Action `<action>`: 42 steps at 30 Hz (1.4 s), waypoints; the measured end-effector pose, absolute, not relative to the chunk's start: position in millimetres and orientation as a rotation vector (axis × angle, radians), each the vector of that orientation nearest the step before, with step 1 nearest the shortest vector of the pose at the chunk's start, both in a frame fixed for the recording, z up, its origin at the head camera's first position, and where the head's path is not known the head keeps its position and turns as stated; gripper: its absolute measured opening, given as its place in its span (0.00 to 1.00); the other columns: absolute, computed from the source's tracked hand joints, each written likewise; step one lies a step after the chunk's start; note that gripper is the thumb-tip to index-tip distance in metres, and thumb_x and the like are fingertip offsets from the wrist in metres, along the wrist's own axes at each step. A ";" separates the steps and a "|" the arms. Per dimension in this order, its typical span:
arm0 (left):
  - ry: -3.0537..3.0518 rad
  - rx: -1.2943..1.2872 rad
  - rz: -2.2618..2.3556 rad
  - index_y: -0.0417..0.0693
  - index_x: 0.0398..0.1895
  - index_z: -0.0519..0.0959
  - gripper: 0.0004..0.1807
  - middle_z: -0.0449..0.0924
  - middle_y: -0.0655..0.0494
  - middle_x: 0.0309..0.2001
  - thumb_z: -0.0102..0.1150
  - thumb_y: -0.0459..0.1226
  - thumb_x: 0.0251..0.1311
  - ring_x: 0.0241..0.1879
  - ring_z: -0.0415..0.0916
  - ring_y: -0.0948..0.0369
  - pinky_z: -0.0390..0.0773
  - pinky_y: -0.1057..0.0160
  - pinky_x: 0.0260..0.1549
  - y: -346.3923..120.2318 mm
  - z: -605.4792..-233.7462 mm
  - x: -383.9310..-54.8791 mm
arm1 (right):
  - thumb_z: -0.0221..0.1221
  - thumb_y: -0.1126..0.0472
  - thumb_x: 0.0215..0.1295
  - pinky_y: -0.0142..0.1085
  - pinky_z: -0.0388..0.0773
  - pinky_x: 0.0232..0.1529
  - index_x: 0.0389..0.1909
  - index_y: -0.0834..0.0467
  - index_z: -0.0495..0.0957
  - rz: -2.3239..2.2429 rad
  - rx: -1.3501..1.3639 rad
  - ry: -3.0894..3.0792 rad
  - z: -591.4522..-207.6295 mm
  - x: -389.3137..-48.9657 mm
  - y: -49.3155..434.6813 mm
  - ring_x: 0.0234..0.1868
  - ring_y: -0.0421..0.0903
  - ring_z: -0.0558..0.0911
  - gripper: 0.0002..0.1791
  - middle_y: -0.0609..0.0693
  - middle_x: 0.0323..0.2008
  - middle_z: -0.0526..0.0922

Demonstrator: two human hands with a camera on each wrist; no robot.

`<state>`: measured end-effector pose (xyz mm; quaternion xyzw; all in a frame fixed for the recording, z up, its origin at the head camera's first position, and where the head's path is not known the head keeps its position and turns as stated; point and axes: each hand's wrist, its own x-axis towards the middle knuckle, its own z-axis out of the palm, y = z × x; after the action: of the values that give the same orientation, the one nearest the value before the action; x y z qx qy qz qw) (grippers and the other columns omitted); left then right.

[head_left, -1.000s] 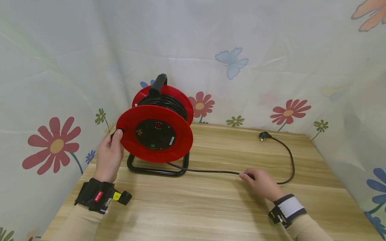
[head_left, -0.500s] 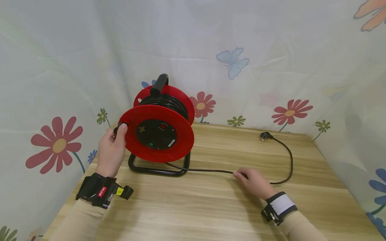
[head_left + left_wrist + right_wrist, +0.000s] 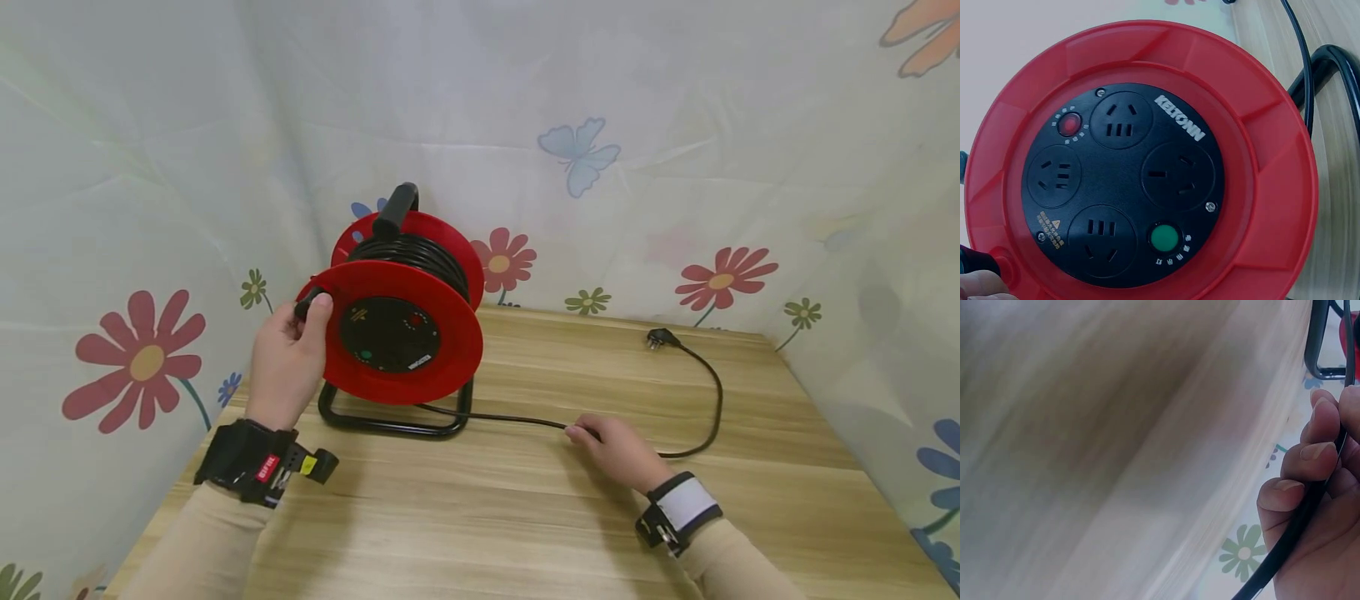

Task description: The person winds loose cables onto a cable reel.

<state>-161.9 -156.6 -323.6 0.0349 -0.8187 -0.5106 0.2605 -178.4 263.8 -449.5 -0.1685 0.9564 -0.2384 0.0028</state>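
A red cable reel (image 3: 459,354) with black cord wound between its discs stands left of the table's middle. My left hand (image 3: 288,362) grips the black crank knob (image 3: 306,304) at the front disc's upper left edge. The left wrist view shows the reel's black socket panel (image 3: 1125,181), with a red switch and a green button. From under the reel the black power cord (image 3: 517,419) runs right to my right hand (image 3: 618,450). In the right wrist view, thumb and curled fingers (image 3: 1310,462) hold the cord. Its plug (image 3: 662,337) lies on the table beyond that hand.
The reel rests on a black tube frame (image 3: 390,429) and has a black carrying handle (image 3: 396,212) on top. Flowered cloth (image 3: 637,208) hangs behind and at both sides of the wooden table (image 3: 465,508).
My left hand has moved up and right with the knob, turning the disc clockwise. My right hand has shifted left toward the reel with the cord, and the loop by the plug has drawn left.
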 end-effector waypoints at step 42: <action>-2.423 -0.070 -0.863 0.46 0.28 0.64 0.25 0.67 0.49 0.16 0.38 0.58 0.66 0.15 0.64 0.55 0.60 0.61 0.13 -113.1 -298.7 -166.2 | 0.52 0.51 0.70 0.36 0.74 0.29 0.29 0.48 0.80 -0.794 -0.755 2.997 -457.4 -190.3 214.5 0.25 0.36 0.72 0.11 0.41 0.24 0.77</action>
<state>-166.2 -113.1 -298.7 -0.0261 -0.9039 -0.3220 0.2803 -190.3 214.5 -457.4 -0.2366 0.9389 -0.2486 -0.0247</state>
